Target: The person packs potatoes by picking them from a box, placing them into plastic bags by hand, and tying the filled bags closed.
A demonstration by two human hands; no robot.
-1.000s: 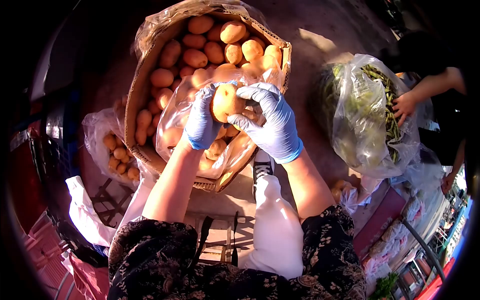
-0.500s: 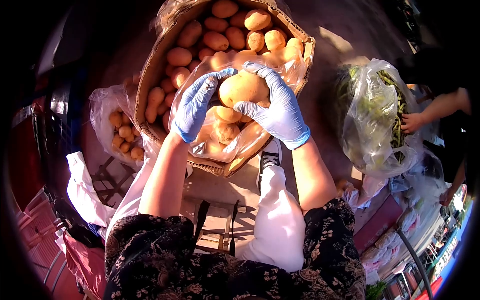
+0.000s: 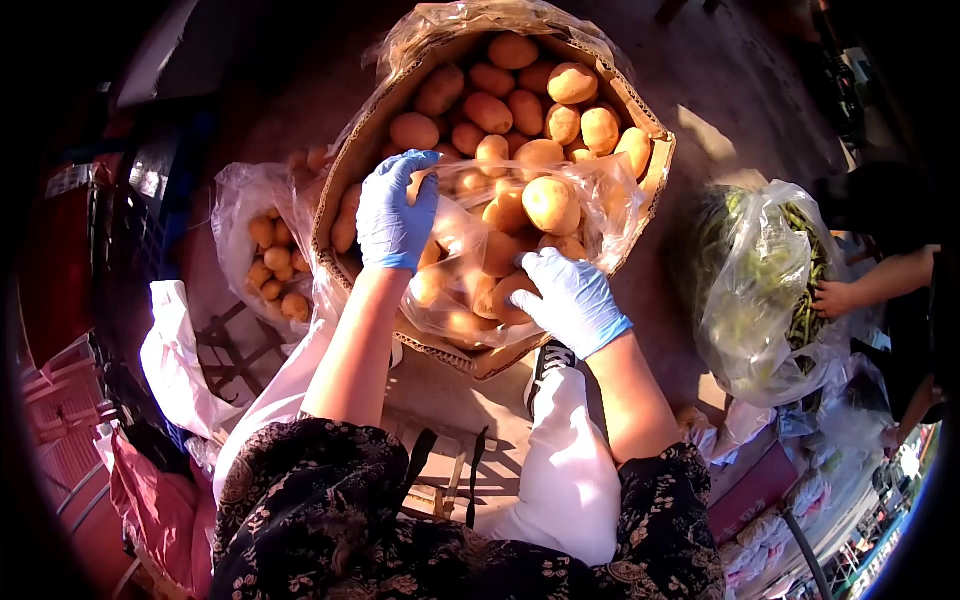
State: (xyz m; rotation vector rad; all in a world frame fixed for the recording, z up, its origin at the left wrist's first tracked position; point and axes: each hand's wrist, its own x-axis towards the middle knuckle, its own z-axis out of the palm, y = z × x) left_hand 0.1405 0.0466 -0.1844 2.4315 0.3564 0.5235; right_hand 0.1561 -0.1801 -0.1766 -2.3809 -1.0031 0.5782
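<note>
A cardboard box [image 3: 328, 215] full of potatoes stands in front of me, with a clear plastic bag [image 3: 605, 215] of potatoes at its near side. My left hand [image 3: 398, 215], in a blue glove, is closed around a potato [image 3: 416, 186] at the bag's left edge; its fingers partly cover it. My right hand [image 3: 575, 298], also gloved, reaches in low on the right. Its thumb and fingers curl against a potato [image 3: 508, 298] at the bag's near part. A large pale potato [image 3: 551, 206] lies on top between the hands.
On the left sits a plastic bag of small potatoes [image 3: 272, 262]. To the right, another person's hand [image 3: 832, 299] touches a clear bag of green bean-like pods [image 3: 760, 290]. A white bag [image 3: 180, 360] hangs at lower left. My shoe [image 3: 553, 365] is close under the box.
The large potato, held between both hands before, now lies on top of the pile. My hands have moved apart, left to a potato at the bag's edge, right lower down. The view shifted.
</note>
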